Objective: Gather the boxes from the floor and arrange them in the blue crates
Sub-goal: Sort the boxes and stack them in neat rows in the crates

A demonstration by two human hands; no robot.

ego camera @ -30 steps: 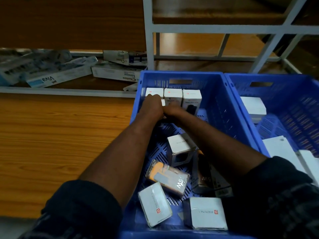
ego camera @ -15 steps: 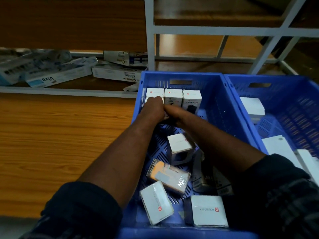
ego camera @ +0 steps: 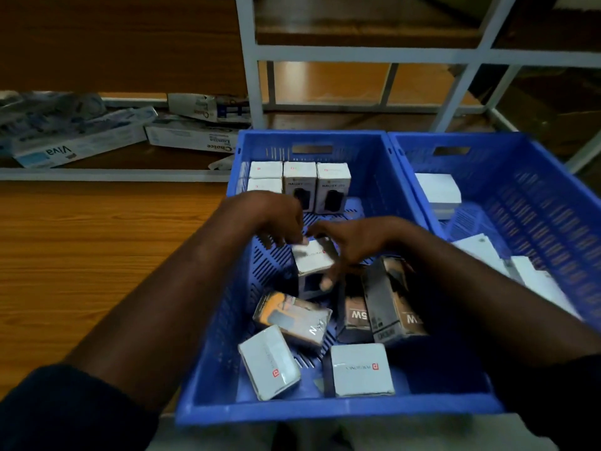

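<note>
While both hands hovered open, the small white box (ego camera: pixel 313 258) sat tipped between them in the blue crate (ego camera: pixel 338 410), touching the right hand (ego camera: pixel 349 244), just under the left hand (ego camera: pixel 276 219).

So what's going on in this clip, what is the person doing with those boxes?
A person is sorting small boxes inside the nearer blue crate. Both hands, left hand and right hand, are closing around a small white box in the middle of the crate. A neat row of upright boxes stands against the far wall, while several loose boxes lie jumbled nearer the person. A second blue crate to the right holds a few white boxes.
</note>
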